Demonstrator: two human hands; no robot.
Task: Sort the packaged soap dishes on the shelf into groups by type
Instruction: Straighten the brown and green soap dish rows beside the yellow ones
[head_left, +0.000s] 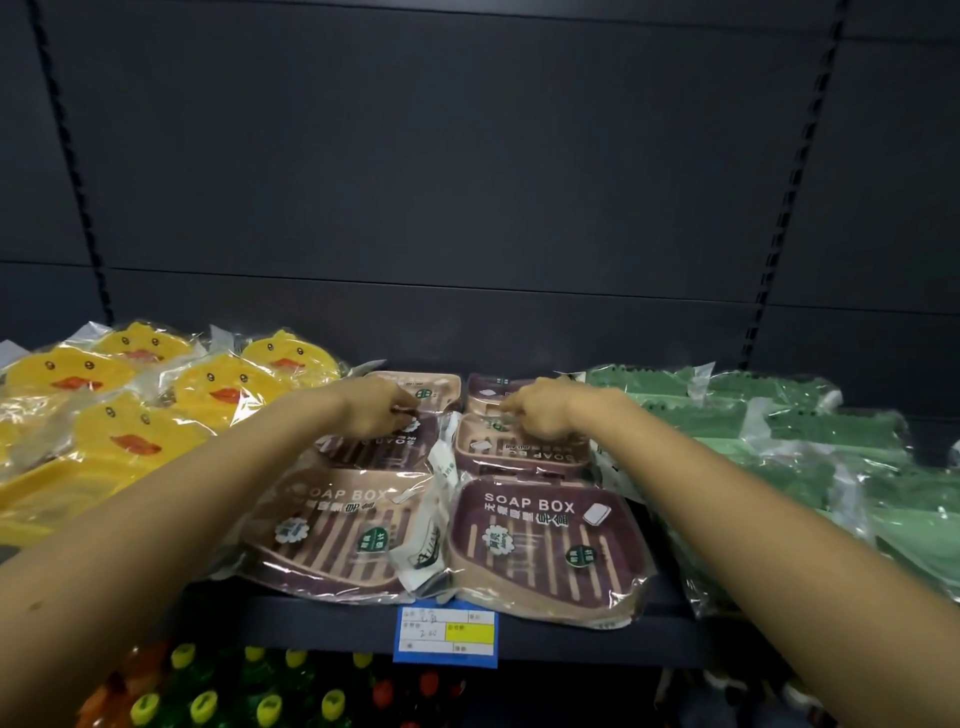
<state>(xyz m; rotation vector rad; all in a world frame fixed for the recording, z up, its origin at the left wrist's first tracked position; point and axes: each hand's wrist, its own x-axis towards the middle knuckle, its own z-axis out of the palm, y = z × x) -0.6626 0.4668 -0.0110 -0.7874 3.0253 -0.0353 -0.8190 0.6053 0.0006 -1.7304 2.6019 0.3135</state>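
Observation:
Yellow duck-shaped soap dishes (124, 431) in clear bags lie grouped at the shelf's left. Brown and beige "SOAP BOX" dishes (540, 540) fill the middle in two columns. Green soap dishes (831, 452) in bags are heaped on the right. My left hand (376, 410) rests, fingers curled, on the middle pack of the left brown column (374, 447). My right hand (537, 413) rests the same way on the middle pack of the right column (519, 452). Whether either hand pinches the wrap is hidden by the fingers.
The dark shelf's front edge (311, 623) carries a blue and white price tag (447, 634). Below it, a lower shelf holds colourful bottles with yellow and red caps (270, 696). A dark back panel (467, 182) rises behind the goods.

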